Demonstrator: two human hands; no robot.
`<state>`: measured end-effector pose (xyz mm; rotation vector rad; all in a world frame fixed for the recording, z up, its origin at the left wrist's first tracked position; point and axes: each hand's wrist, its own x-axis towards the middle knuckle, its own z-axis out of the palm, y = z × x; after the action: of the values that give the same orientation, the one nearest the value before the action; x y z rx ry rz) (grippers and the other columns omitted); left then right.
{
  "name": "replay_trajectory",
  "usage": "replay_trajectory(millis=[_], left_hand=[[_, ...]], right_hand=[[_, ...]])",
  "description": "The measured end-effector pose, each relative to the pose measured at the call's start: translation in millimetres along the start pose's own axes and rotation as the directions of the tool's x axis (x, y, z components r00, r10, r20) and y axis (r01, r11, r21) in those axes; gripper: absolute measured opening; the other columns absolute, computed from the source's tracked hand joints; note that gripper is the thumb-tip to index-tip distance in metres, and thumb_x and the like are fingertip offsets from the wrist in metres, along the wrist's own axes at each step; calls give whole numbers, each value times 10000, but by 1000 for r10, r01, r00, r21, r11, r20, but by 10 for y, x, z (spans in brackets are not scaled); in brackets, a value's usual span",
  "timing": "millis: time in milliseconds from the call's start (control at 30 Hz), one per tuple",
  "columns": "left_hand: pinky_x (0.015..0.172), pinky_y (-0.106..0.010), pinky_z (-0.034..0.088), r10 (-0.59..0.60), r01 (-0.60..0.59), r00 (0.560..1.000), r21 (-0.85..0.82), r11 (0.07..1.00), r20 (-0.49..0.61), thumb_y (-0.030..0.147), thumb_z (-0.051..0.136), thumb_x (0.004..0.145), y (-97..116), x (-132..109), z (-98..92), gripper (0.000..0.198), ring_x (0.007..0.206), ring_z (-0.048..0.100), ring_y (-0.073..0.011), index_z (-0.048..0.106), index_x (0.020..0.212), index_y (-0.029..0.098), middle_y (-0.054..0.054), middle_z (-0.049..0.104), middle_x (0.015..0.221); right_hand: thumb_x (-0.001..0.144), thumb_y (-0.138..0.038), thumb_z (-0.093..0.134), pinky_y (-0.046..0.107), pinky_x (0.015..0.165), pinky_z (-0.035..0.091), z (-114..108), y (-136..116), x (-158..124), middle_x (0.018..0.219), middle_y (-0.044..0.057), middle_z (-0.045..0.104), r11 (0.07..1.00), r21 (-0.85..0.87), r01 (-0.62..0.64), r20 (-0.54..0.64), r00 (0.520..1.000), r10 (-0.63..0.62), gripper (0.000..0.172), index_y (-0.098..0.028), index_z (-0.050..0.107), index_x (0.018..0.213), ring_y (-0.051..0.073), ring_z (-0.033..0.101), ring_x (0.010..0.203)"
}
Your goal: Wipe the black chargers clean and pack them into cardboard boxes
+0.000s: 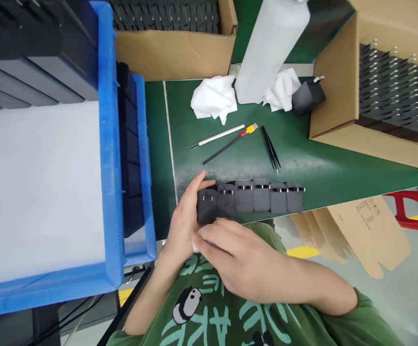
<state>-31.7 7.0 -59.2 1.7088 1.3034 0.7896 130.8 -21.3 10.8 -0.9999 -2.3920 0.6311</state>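
Green tabletop (302, 158), row of black chargers (261, 196). Left hand (180, 226) fingers clamped on leftmost charger (206, 205); right hand (241, 259) fingers together, grip unclear tbh.

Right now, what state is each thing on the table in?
Row of chargers: six side by side at the table edge.
Leftmost charger: gripped by left hand.
Right hand: curled near it, grip hidden.
Tweezers: lying untouched.
Cloths: crumpled.
Boxes: open, full of chargers.
Lone charger: prongs out, beside a box.
Bottle: standing.
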Motion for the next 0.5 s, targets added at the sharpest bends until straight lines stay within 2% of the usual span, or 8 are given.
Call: replay_trajectory(millis=[33, 67, 133, 200, 267, 367, 433, 500], left_hand=[[937, -354, 558, -4, 4, 1000, 11, 1000, -7, 233, 713, 831, 4, 1, 0, 810, 1144, 676, -220, 309, 1525, 337, -47, 661, 1335], [911, -345, 565, -5, 5, 1000, 26, 1000, -16, 251, 774, 787, 10, 5, 1, 867, 1125, 685, -225, 316, 1519, 334, -48, 672, 1319], [871, -332, 571, 1, 1, 1000, 56, 998, -23, 269, 833, 741, 26, 18, 9, 918, 1116, 693, -234, 330, 1507, 327, -55, 684, 1299], [862, -323, 569, -4, 7, 999, 81, 997, -35, 255, 851, 726, 40, 32, 21, 924, 1119, 695, -235, 346, 1496, 324, -57, 687, 1296], [866, -315, 568, -12, 16, 999, 97, 995, -46, 244, 865, 710, 44, 39, 34, 919, 1118, 697, -232, 370, 1480, 322, -52, 693, 1285], [870, -309, 571, -8, 13, 999, 120, 993, -42, 253, 847, 733, 34, 27, 35, 862, 1122, 696, -225, 393, 1464, 316, -45, 699, 1268], [916, -331, 568, 7, -5, 1000, 127, 992, -22, 291, 805, 788, 39, 5, 11, 832, 1183, 671, -233, 360, 1491, 304, -77, 648, 1359], [1029, -393, 527, 61, -55, 998, 176, 983, -29, 378, 788, 816, 79, -14, -28, 885, 1303, 594, -269, 291, 1542, 274, -144, 490, 1528]], right_hand=[[961, -46, 434, 307, 723, 575, -99, -4, -66, 894, 91, 663, 999, 44, -29, -26, 999, 30, 257, -90, 667, 1061, 169, 585, 799], [949, -35, 465, 293, 735, 575, -198, 2, -154, 929, 88, 656, 994, 31, -102, -105, 989, 105, 262, -97, 658, 1115, 159, 599, 839], [898, 9, 546, 295, 778, 578, -330, 46, -342, 1017, 89, 643, 940, -97, -326, -329, 902, 279, 348, -142, 644, 1196, 159, 626, 923], [872, 34, 573, 318, 766, 582, -309, 117, -446, 1034, 91, 639, 843, -239, -481, -458, 822, 339, 391, -181, 652, 1189, 175, 638, 920], [880, 20, 562, 353, 732, 585, -151, 179, -407, 976, 119, 646, 814, -341, -470, -455, 840, 294, 326, -132, 663, 1151, 209, 631, 877], [890, 22, 508, 388, 709, 581, 82, 193, -191, 894, 162, 649, 846, -417, -332, -383, 908, 167, 262, -14, 674, 1089, 234, 585, 801], [903, 21, 459, 380, 735, 588, 70, 165, -112, 908, 156, 655, 925, -308, -223, -265, 954, 141, 306, -22, 678, 1112, 226, 584, 804], [916, 17, 430, 327, 763, 591, -90, 143, -182, 969, 113, 656, 988, -12, -153, -146, 978, 150, 393, -118, 674, 1194, 190, 614, 856]])
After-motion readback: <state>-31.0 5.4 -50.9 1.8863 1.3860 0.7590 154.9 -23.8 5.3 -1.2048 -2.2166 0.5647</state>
